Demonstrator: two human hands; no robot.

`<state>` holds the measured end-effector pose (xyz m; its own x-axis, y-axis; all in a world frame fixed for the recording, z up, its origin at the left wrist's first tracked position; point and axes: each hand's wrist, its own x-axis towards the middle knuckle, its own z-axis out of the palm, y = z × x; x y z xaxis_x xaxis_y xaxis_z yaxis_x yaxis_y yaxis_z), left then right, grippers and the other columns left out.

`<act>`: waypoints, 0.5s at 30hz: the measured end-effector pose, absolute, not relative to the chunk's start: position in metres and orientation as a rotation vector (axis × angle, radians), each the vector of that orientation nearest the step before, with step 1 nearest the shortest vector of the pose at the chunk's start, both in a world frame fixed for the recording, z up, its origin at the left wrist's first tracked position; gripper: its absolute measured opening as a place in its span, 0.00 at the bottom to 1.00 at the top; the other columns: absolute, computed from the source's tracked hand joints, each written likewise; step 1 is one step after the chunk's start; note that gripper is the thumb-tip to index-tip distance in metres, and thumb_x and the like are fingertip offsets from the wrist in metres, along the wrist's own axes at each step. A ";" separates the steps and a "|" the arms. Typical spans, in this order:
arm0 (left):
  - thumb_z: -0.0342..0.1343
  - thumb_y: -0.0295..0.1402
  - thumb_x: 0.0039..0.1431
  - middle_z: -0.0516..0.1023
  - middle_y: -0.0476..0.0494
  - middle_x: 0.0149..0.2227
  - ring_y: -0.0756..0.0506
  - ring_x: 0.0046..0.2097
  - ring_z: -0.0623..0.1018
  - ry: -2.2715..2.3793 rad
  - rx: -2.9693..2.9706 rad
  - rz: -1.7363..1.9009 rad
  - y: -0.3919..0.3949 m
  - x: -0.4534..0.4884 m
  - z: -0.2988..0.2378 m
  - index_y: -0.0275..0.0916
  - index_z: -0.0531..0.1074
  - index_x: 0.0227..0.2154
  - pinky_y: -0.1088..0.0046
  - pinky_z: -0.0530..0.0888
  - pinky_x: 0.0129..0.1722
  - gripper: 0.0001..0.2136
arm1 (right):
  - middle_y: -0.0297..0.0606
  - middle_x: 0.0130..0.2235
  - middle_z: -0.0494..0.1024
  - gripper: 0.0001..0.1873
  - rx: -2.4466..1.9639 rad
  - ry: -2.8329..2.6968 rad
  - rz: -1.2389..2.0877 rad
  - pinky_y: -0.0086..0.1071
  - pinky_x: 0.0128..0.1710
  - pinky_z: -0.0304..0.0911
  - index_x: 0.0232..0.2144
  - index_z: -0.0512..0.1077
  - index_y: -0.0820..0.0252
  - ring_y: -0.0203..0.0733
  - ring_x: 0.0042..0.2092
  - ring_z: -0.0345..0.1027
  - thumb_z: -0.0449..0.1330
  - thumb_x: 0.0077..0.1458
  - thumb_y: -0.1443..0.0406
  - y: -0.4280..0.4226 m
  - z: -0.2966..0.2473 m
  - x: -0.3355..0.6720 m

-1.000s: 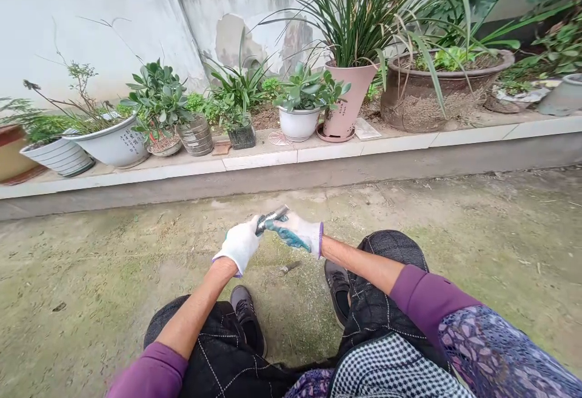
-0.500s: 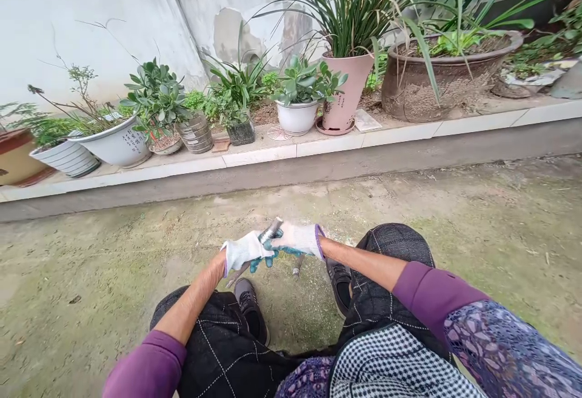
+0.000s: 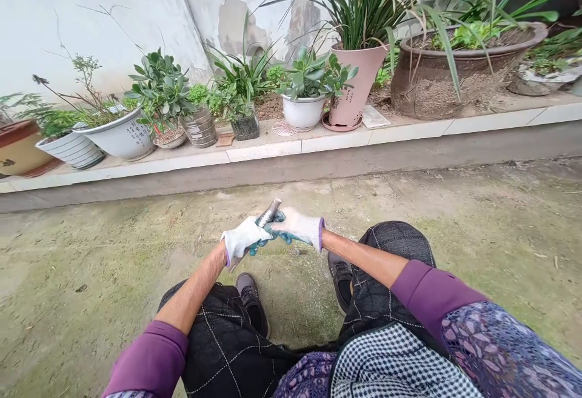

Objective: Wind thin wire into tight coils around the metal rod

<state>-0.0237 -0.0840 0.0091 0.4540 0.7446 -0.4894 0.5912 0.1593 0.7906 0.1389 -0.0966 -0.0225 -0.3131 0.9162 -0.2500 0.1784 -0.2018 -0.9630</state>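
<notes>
A short grey-brown stick (image 3: 270,211) with a silvery wrapped band slants up out of my hands. My left hand (image 3: 245,238), in a white glove with a teal palm, is closed around it. From the other side my right hand (image 3: 295,228), gloved alike, has its fingers closed in on the stick just below the band. The fingertips of both hands overlap there, so what lies between them is hidden. The stick's lower end shows below my left wrist. On the ground behind my right hand lies a small rod-like piece (image 3: 297,252), partly covered.
Ahead runs a low white-tiled ledge (image 3: 264,151) with potted plants, among them a white pot (image 3: 304,113), a pink pot (image 3: 357,83) and a wide brown pot (image 3: 468,77). My shoes (image 3: 252,304) stand apart on mossy concrete, my knees to either side.
Both hands have risen slightly with the stick, which still slants the same way. The right hand has turned a little around it. The view has shifted slightly.
</notes>
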 end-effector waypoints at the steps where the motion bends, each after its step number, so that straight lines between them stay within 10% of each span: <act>1: 0.62 0.31 0.47 0.62 0.58 0.17 0.55 0.17 0.59 1.268 1.516 0.198 -0.083 -0.024 0.011 0.38 0.73 0.33 0.80 0.59 0.15 0.09 | 0.27 0.19 0.68 0.05 -1.290 -1.436 1.572 0.27 0.18 0.57 0.27 0.69 0.59 0.33 0.19 0.60 0.61 0.54 0.70 -0.097 -0.020 0.138; 15: 0.59 0.34 0.55 0.65 0.54 0.21 0.54 0.18 0.61 1.609 1.674 0.315 -0.052 -0.029 0.021 0.37 0.79 0.46 0.77 0.62 0.17 0.16 | 0.34 0.30 0.76 0.11 -1.450 -2.003 0.928 0.30 0.32 0.54 0.37 0.78 0.64 0.36 0.30 0.61 0.54 0.61 0.70 -0.085 0.000 0.139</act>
